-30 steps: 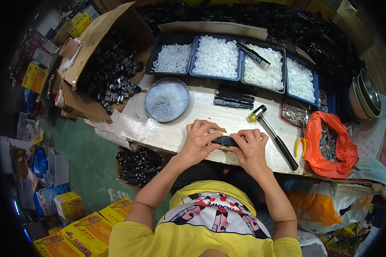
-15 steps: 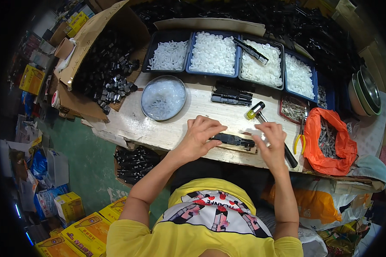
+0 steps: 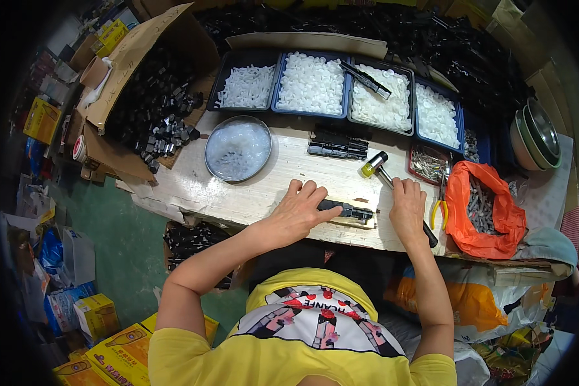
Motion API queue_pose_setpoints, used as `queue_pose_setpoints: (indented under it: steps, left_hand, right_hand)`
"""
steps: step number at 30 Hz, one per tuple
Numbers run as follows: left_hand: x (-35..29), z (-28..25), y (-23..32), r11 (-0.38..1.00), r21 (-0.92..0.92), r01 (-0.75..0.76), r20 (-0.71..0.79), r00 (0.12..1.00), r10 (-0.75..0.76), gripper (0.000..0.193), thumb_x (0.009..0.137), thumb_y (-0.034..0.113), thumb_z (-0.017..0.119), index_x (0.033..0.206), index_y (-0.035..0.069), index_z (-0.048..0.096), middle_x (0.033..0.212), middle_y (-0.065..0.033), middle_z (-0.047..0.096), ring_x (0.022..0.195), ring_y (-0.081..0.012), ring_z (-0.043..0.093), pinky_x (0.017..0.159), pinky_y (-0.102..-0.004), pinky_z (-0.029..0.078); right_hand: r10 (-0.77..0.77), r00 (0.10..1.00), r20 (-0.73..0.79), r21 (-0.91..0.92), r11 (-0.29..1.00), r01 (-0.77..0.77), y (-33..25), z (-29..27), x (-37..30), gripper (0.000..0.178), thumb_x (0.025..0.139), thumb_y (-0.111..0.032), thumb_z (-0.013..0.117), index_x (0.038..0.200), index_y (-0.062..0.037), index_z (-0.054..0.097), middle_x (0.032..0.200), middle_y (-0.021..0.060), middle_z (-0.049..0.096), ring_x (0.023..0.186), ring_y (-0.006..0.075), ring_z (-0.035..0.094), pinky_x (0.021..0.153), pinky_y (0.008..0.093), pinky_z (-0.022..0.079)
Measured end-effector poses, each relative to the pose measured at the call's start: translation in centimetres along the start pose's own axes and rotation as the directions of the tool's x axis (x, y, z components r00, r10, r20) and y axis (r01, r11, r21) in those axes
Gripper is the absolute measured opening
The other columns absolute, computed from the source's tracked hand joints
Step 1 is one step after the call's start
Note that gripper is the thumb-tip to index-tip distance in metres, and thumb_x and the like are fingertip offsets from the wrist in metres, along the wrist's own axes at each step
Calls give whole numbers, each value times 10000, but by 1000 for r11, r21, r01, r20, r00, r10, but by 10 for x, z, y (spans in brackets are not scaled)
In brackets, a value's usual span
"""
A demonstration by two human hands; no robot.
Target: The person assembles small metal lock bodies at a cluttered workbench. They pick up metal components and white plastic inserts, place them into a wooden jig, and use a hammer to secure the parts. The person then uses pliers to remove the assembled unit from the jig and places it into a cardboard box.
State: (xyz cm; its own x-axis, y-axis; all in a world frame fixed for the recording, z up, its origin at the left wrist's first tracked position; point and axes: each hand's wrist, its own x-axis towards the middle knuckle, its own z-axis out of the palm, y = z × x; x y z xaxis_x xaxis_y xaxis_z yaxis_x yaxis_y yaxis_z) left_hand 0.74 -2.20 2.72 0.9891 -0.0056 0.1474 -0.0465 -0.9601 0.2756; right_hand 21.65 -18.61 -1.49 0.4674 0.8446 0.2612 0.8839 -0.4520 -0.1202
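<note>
A long black plastic part (image 3: 354,211) lies on a small wooden block (image 3: 360,224) near the table's front edge. My left hand (image 3: 296,215) is at the part's left end, its thumb laid along it and its fingers bent over that end. To the right, my right hand (image 3: 408,209) is closed over the handle of a hammer (image 3: 384,175). The hammer's yellow and black head lies on the table beyond the hand, and the dark grip end sticks out nearer to me. My palm hides the middle of the handle.
Trays of small white plastic parts (image 3: 312,83) line the back, one with a black piece (image 3: 365,80) across it. Black assemblies (image 3: 338,147) lie before them. Around stand a round dish (image 3: 238,149), a carton of black pieces (image 3: 125,58), yellow-handled pliers (image 3: 439,212) and an orange bag (image 3: 457,225).
My right hand has left the black part's right end and come down on the hammer handle. My left hand stays at the part, its thumb now further over it. The whole view has shifted slightly.
</note>
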Motion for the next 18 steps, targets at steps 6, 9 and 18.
queue_pose_setpoints:
  steps: [6, 9, 18]
  left_hand:
    - [-1, -1, 0, 993, 103, -56, -1, 998, 56, 452, 707, 15, 528, 1129, 168, 579, 930, -98, 471, 880, -236, 432, 739, -369, 307]
    - [1, 1, -1, 988, 128, -89, -26, 995, 93, 433, 723, 40, 525, 1131, 175, 577, 902, -90, 463, 876, -234, 431, 713, -365, 314]
    - [0, -3, 1, 979, 172, -109, -26, 993, 116, 387, 746, 86, 514, 1124, 139, 580, 875, -78, 465, 863, -227, 439, 697, -356, 324]
  right_hand:
    - [84, 993, 82, 460, 881, -113, -18, -41, -20, 154, 854, -61, 490, 982, 11, 537, 827, 188, 548, 747, 372, 537, 642, 405, 416]
    - [28, 988, 153, 441, 893, -94, -32, -67, -42, 148, 873, -70, 481, 975, 18, 544, 786, 192, 576, 690, 383, 555, 610, 399, 429]
    - [-70, 997, 23, 282, 957, 60, -58, -104, -43, 132, 854, -123, 520, 956, -43, 544, 684, 159, 557, 564, 311, 565, 472, 401, 422]
